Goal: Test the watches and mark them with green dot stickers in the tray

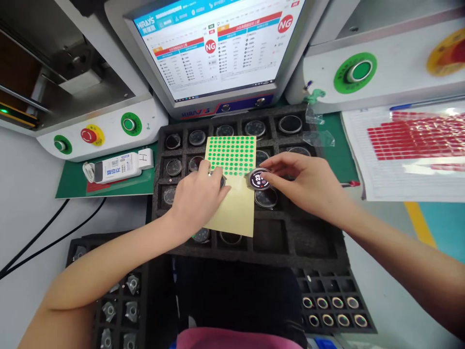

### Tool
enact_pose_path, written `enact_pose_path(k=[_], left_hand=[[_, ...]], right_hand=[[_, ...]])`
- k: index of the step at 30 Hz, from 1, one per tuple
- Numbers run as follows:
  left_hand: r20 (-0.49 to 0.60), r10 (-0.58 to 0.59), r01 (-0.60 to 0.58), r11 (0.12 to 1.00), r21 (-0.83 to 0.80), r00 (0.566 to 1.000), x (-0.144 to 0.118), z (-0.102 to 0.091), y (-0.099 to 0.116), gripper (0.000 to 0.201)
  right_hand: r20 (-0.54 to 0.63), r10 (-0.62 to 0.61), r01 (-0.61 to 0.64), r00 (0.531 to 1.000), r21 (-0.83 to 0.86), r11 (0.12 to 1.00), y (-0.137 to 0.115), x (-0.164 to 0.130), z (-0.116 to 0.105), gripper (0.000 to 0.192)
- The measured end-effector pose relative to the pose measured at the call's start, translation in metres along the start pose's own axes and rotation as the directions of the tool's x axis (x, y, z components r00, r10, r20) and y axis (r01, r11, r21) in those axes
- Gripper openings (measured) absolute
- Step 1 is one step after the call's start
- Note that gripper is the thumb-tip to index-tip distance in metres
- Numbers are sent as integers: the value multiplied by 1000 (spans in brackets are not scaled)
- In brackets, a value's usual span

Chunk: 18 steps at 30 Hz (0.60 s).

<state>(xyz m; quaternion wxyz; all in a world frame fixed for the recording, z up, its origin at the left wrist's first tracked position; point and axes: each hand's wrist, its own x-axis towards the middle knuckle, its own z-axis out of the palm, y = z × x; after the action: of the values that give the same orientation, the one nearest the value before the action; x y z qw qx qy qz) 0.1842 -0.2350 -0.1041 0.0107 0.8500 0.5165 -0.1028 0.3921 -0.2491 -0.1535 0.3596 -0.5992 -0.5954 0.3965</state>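
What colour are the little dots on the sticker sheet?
Green dots on a pale yellow sheet, seen in the head view.

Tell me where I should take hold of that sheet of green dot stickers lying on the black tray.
Probably take the sticker sheet by its bare lower edge, coming from the near side. That corner overhangs empty tray pockets and carries no dots, while the left hand presses its left margin.
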Motion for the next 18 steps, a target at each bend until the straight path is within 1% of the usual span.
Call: enact_pose_path(k=[2, 4, 6, 8, 10, 13, 16, 18], left_hand=[[12, 12, -13, 1000, 23, 1000, -4, 0, -2, 42], [13, 18, -18, 1000, 20, 1000, -9, -1, -7, 46], [10, 29, -29, 1000, -4, 1000, -12, -1, -12, 41], [5, 46, -46, 998, -45, 999, -13, 0, -16, 36], [11, 60, -59, 994, -97, 998, -12, 4, -18, 35], [2, 67, -65, 981, -185, 998, -12, 8, -22, 36], [-88, 54, -73, 968, -238, 995, -20, 6, -35, 34], [-179, 0, -45, 968, -248, 984, -29, -1, -54, 33]], right_hand=[[-11, -144, 141, 990, -146, 979, 3, -3, 2, 18], [31, -284, 280, 958, -297, 913, 4, -7, 3, 23], [78, -349, 351, 934, -388, 852, 6, -9, 4, 27], [99, -381, 383, 919, -445, 809, 7, -10, 5, 27], [108, -396, 397, 912, -477, 784, 8, -9, 6, 26], [110, -376, 380, 920, -491, 784, 7, -7, 6, 27], [94, -344, 341, 934, -518, 784, 4, -6, 7, 27], [75, -362, 340, 929, -557, 758, 2, -7, 10, 26]])
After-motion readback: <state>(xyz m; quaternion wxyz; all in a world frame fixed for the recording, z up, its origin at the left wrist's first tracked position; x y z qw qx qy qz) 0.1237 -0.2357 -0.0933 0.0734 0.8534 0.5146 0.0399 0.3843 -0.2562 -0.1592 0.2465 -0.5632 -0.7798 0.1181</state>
